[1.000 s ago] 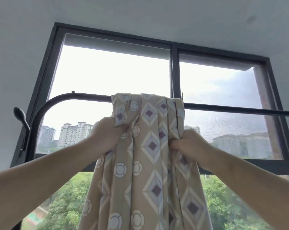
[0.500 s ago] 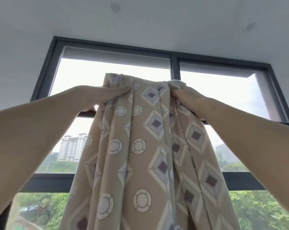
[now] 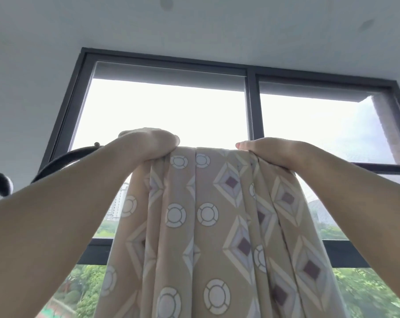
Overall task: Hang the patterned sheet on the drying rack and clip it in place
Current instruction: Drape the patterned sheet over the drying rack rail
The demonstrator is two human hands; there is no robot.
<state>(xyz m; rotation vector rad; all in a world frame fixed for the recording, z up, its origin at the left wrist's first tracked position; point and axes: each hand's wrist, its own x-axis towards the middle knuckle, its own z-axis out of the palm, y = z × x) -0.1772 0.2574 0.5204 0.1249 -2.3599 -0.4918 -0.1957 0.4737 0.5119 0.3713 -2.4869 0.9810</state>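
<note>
The patterned sheet, beige with white rings and purple-centred diamonds, hangs in bunched folds down the middle of the head view. Its top edge lies level between my two hands. My left hand grips the sheet's upper left corner, fingers curled over the top. My right hand grips the upper right corner the same way. The black drying rack bar curves out at the left and reappears at the right behind my forearm; its middle is hidden behind the sheet and hands. No clip is in view.
A dark-framed window fills the background under a white ceiling. A black knob sticks out at the far left by the rack's bend. Trees and buildings show outside.
Both hands have gone from the sheet's sides up to its top edge, and the top now lies flat at bar height. The view has tilted upward.
</note>
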